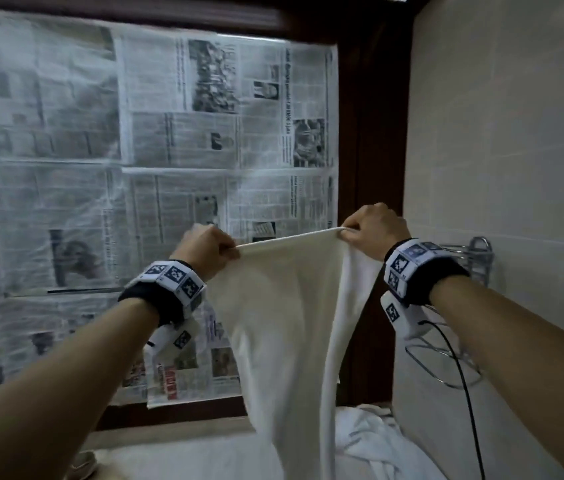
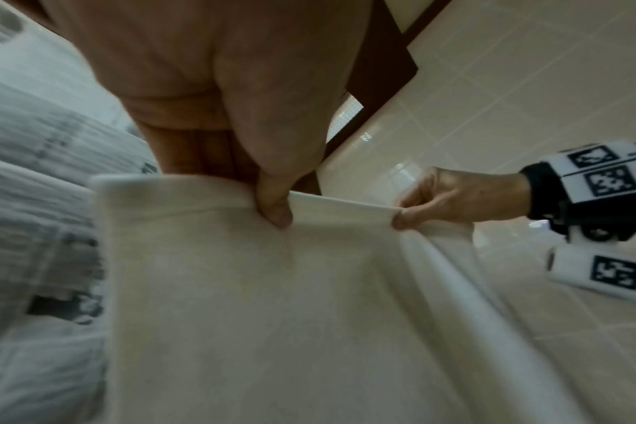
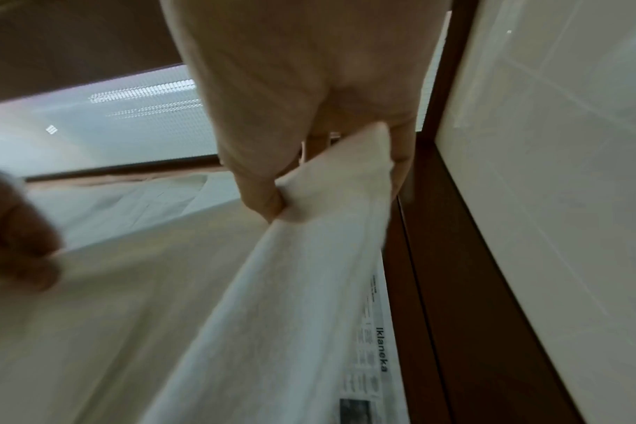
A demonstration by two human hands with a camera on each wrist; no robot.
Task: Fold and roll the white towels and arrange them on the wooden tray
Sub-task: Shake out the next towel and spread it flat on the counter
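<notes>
A white towel [image 1: 284, 306] hangs in the air in front of me, stretched by its top edge between both hands. My left hand [image 1: 209, 249] pinches the left end of that edge; in the left wrist view the thumb of this hand [image 2: 273, 206] presses the towel [image 2: 273, 315]. My right hand [image 1: 372, 228] pinches the right end, and the right wrist view shows its fingers [image 3: 262, 198] gripping the gathered cloth [image 3: 273, 315]. The towel's lower end reaches down to the pale counter [image 1: 176, 459]. The wooden tray is not in view.
More white towels [image 1: 370, 431] lie crumpled on the counter at lower right. Newspaper [image 1: 152, 168] covers the window ahead. A tiled wall [image 1: 502, 133] with a chrome wire rack [image 1: 464, 344] stands at the right, behind a dark wooden frame [image 1: 374, 133].
</notes>
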